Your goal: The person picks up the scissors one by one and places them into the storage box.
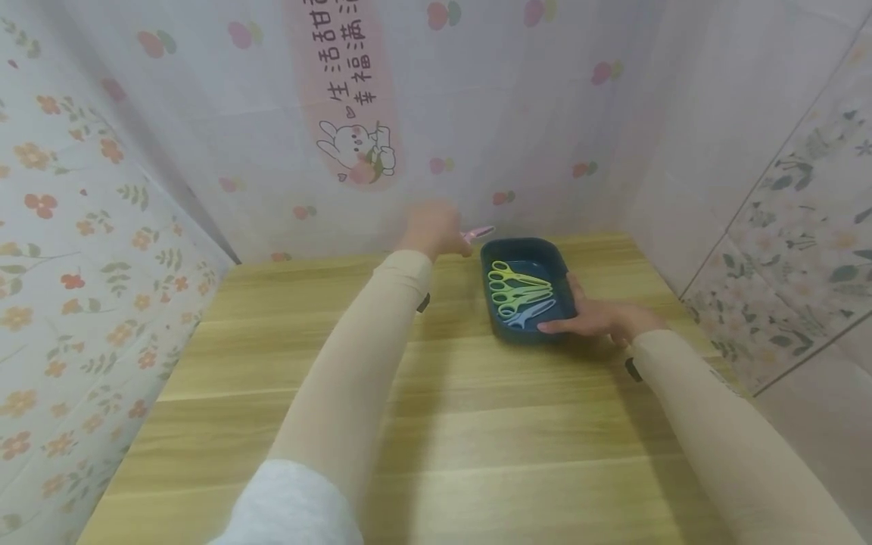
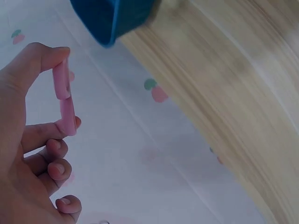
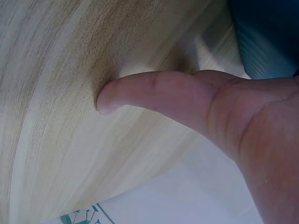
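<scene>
My left hand (image 1: 436, 231) is raised at the back of the table, left of the dark blue bin (image 1: 527, 336). Its thumb and a finger pinch a pair of pink scissors (image 1: 480, 233) by the handle end; up close in the left wrist view, the pink handle (image 2: 67, 114) is seen nearly edge-on. Inside the bin lie several pairs of scissors, yellow-green ones (image 1: 527, 278) and a light blue pair (image 1: 531, 312). My right hand (image 1: 593, 316) rests against the bin's near right corner, its fingers spread and fairly straight. One digit (image 3: 154, 91) touches the tabletop beside the bin.
The wooden table (image 1: 306, 363) ends at a back wall hung with printed cloth (image 1: 477, 98). Patterned panels stand at the left (image 1: 82, 265) and the right (image 1: 797, 227). The bin sits near the table's back edge.
</scene>
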